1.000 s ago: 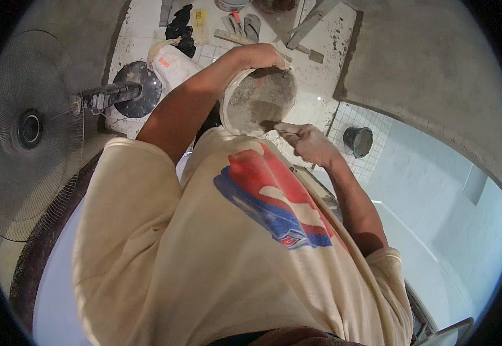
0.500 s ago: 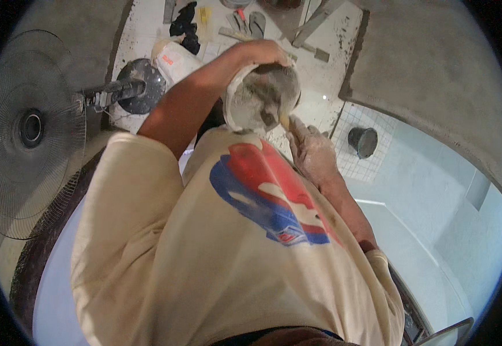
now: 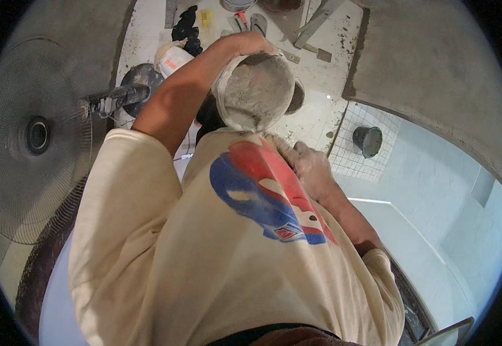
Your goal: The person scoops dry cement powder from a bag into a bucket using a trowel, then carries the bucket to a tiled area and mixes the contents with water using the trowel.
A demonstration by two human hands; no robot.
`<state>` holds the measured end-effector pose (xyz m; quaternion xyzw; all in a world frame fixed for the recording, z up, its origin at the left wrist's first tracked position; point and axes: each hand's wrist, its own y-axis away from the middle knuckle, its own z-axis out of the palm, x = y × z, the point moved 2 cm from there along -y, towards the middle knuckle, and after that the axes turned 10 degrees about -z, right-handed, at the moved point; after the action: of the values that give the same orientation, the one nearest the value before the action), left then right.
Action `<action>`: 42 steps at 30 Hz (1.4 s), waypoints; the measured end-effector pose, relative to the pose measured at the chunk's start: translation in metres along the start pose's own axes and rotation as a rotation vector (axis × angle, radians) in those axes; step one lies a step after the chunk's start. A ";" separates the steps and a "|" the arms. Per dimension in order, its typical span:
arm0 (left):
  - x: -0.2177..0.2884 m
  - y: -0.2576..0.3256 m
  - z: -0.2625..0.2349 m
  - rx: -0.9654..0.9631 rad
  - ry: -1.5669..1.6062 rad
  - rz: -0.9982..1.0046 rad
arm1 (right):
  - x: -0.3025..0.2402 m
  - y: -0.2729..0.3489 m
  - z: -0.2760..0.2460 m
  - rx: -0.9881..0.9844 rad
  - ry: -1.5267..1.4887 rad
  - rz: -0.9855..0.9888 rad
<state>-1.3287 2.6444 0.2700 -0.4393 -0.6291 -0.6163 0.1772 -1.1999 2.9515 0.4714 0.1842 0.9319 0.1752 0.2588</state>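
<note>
A pale, mortar-smeared bucket (image 3: 221,99) is tilted against my shirt front, its mouth toward me, with wet grey mortar (image 3: 255,89) inside. My left hand (image 3: 256,44) grips its far rim from above, the forearm reaching around the left side. At the near right of the rim, my dusty right hand (image 3: 311,168) is closed around the pale handle (image 3: 282,149) of a trowel. The trowel's blade cannot be made out at the near edge of the bucket.
A standing fan (image 3: 37,135) is at the left, its round base (image 3: 141,86) on the floor. Beyond the bucket lie a white sack (image 3: 175,60), black plastic (image 3: 187,26), a sandal (image 3: 258,24) and a flat tool (image 3: 323,55). A black bucket (image 3: 368,142) stands right, on tiles.
My right hand has drawn the trowel back toward my body, its blade leaving the bucket's middle. The bucket has shifted slightly left and its mouth faces me more.
</note>
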 end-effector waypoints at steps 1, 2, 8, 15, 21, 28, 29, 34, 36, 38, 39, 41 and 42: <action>0.001 0.003 0.000 -0.012 -0.056 0.006 | -0.003 0.003 -0.001 0.006 -0.017 -0.041; 0.001 0.005 0.003 -0.043 0.005 0.020 | 0.019 0.003 0.009 0.002 -0.006 -0.049; -0.002 -0.004 0.000 0.014 0.027 0.012 | 0.036 -0.012 -0.007 0.154 0.045 0.045; 0.007 0.015 0.007 -0.049 -0.003 0.197 | 0.055 -0.027 -0.044 0.087 0.002 0.205; 0.016 0.030 0.023 -0.026 0.072 0.159 | 0.068 -0.043 -0.076 -0.103 -0.498 0.448; 0.021 0.039 0.017 -0.032 0.076 0.218 | 0.083 -0.032 -0.061 -0.206 -0.772 0.568; 0.023 0.041 0.017 -0.032 0.047 0.253 | 0.096 -0.022 -0.060 -0.182 -0.799 0.599; 0.003 0.032 0.022 -0.008 0.091 0.163 | 0.097 -0.022 -0.049 -0.239 -0.765 0.535; 0.009 0.028 0.023 -0.020 0.079 0.147 | 0.090 -0.035 -0.023 -0.280 -0.808 0.619; 0.011 0.037 0.020 -0.009 0.141 0.147 | 0.093 -0.041 -0.021 -0.229 -0.837 0.619; 0.011 0.044 0.014 0.005 0.164 0.139 | 0.097 -0.041 -0.022 -0.188 -0.865 0.589; 0.001 0.043 -0.004 -0.063 0.197 0.147 | 0.101 -0.047 -0.021 -0.123 -0.673 0.434; -0.003 0.042 -0.011 -0.104 0.217 0.149 | 0.099 -0.049 -0.017 -0.100 -0.457 0.318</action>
<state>-1.2981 2.6272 0.2959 -0.4243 -0.5390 -0.6772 0.2662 -1.3006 2.9477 0.4226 0.3497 0.7991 0.2131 0.4401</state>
